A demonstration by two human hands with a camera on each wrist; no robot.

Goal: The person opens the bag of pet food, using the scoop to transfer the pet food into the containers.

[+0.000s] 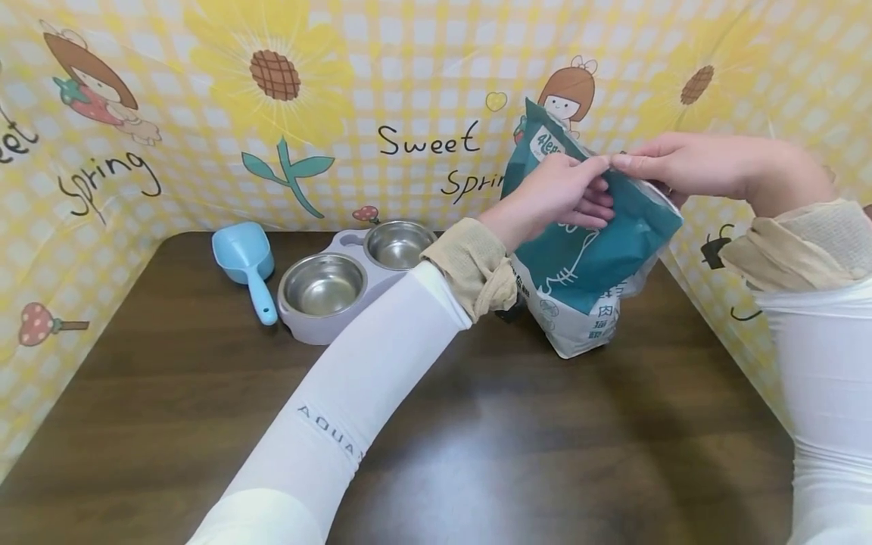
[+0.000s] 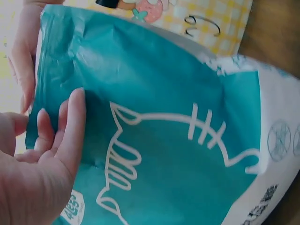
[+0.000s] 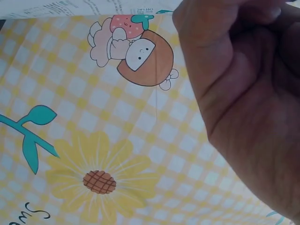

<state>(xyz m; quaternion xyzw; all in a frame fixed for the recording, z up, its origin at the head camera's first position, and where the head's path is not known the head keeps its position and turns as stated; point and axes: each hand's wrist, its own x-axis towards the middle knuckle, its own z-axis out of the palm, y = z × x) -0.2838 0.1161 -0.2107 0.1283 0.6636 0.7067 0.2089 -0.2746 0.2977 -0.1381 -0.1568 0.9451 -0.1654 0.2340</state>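
A teal and white cat food bag stands at the back right of the table, its top edge slanting down to the right. My left hand pinches that top edge between thumb and fingers, several fingertips lying against the teal front. Close beside it, my right hand pinches the same edge, thumb on the near side. The left wrist view shows the bag's front with its white cat outline and my left fingers along the top seam. In the right wrist view, the bag's back crosses the top beside my right hand.
To the left of the bag stands a lilac double feeder with two metal bowls, partly behind my left forearm. A light blue scoop lies left of it. A yellow checked cloth with printed flowers encloses the dark wooden table.
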